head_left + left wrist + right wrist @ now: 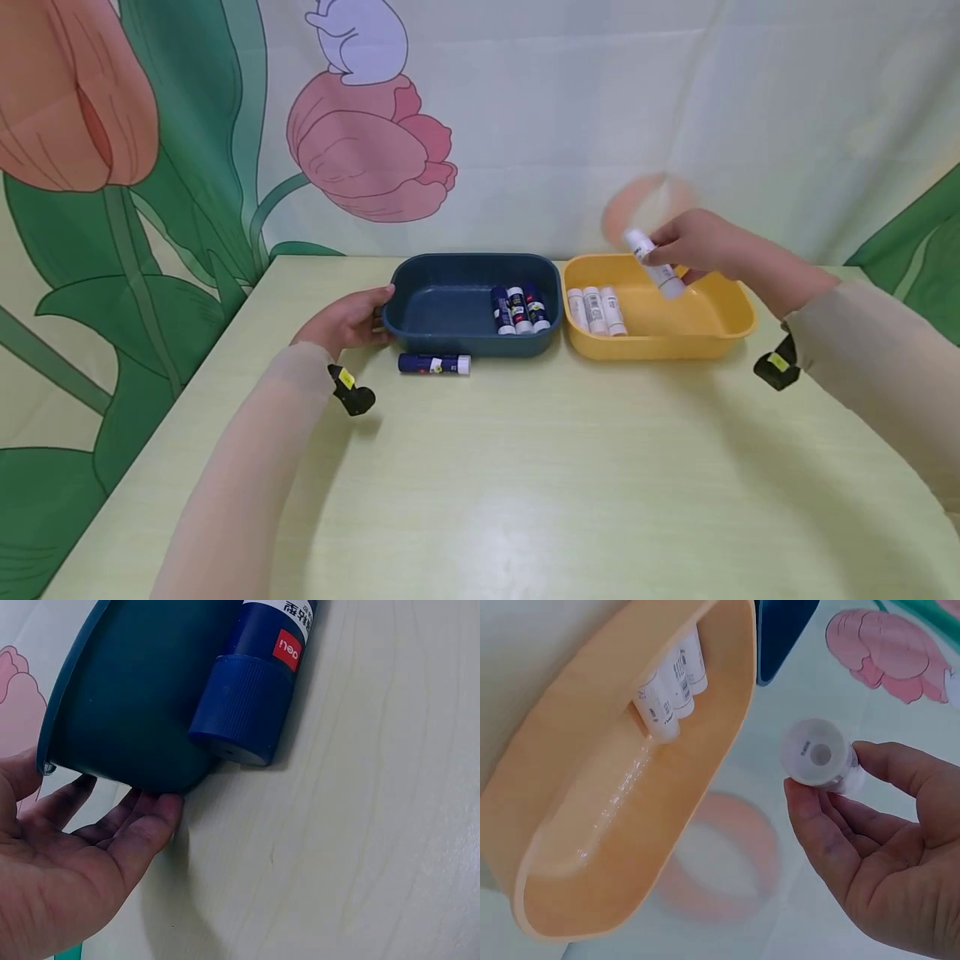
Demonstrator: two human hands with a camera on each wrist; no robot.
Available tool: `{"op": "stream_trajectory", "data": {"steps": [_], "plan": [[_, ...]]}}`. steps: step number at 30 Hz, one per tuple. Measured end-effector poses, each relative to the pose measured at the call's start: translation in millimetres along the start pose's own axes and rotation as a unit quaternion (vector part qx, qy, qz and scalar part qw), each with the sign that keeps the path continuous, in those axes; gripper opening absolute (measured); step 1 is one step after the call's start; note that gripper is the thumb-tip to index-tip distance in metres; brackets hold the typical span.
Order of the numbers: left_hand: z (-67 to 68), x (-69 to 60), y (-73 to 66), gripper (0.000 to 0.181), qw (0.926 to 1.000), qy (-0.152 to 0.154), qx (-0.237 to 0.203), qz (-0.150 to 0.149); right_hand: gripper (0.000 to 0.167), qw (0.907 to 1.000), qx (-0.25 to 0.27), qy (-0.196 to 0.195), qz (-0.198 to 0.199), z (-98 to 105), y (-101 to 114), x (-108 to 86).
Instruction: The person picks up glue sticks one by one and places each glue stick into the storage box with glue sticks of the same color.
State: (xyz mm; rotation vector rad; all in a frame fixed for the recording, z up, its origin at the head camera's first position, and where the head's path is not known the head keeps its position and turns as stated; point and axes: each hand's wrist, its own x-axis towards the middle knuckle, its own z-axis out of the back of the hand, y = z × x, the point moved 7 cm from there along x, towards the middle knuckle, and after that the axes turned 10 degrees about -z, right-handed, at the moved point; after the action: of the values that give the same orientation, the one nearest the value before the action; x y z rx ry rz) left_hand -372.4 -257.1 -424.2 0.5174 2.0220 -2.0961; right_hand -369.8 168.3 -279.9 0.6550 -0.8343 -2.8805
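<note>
My right hand (697, 242) pinches a white glue stick (654, 263) between thumb and fingers, tilted, above the yellow bin (660, 348). In the right wrist view the round end of this glue stick (817, 754) faces the camera. Several white glue sticks (595, 310) lie side by side at the bin's left end. My left hand (348, 319) holds the left end of the dark blue bin (472, 343), thumb at the rim and fingers against the outer wall. Three dark blue glue sticks (519, 310) lie inside at its right.
Another dark blue glue stick (433, 364) with a white end lies on the table (480, 467) along the blue bin's front wall. The two bins stand side by side near the table's back edge. Behind them hangs a cloth (525, 125) printed with flowers.
</note>
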Motion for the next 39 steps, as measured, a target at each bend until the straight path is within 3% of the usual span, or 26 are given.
{"op": "stream_trajectory", "data": {"steps": [3, 8, 17, 21, 33, 39], "plan": [[1.0, 0.6, 0.4, 0.05, 1.0, -0.003, 0.004, 0.003, 0.045, 0.9999, 0.002, 0.003, -0.014, 2, -1, 12.0], [1.7, 0.9, -0.2, 0.048, 1.0, -0.002, 0.006, 0.002, 0.047, 0.9991, 0.012, -0.002, -0.042, -1, -6, 30.2], [1.5, 1.5, 2.0, 0.052, 1.0, -0.002, 0.003, 0.005, 0.048, 0.9942, 0.044, 0.013, -0.097, -16, -19, 54.6], [0.5, 2.2, 3.3, 0.046, 1.0, 0.0, 0.0, 0.006, 0.046, 0.9921, 0.057, 0.028, -0.109, -26, -26, 62.3], [0.0, 2.2, 4.3, 0.029, 1.0, 0.005, 0.001, 0.002, 0.041, 0.9839, 0.045, 0.081, -0.153, -56, -38, 72.6], [0.5, 2.6, 3.3, 0.035, 1.0, 0.007, -0.003, 0.002, 0.042, 0.9762, 0.056, 0.091, -0.189, -64, -43, 66.5]]}}
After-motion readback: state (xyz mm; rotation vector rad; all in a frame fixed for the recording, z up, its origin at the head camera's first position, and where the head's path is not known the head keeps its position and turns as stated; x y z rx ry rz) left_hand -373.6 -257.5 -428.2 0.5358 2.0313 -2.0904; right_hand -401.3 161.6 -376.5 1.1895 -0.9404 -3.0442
